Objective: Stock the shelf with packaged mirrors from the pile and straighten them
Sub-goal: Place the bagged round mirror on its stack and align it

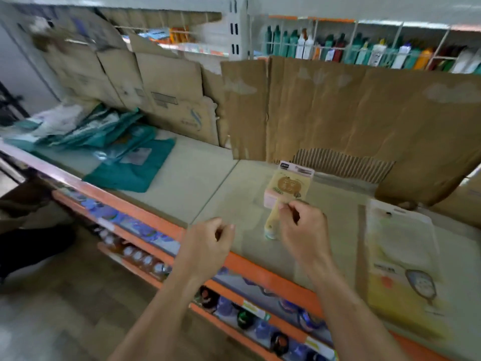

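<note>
A packaged hand mirror (291,185) with a pink head, cream card and pale handle lies on the beige shelf (208,183), handle toward me. My right hand (303,227) is over the handle, and its curled thumb and fingers pinch the wrapper just below the mirror's head. My left hand (208,243) hovers over the shelf's front edge to the left, fingers loosely curled, holding nothing. A larger flat packaged mirror (402,259) with a yellow card lies at the right of the shelf.
Flattened cardboard sheets (338,113) line the back of the shelf. Teal and white flat packs (117,149) lie heaped on the left. The orange front rail (145,217) has bottles on the shelf below. Bottles (364,50) fill the far rack.
</note>
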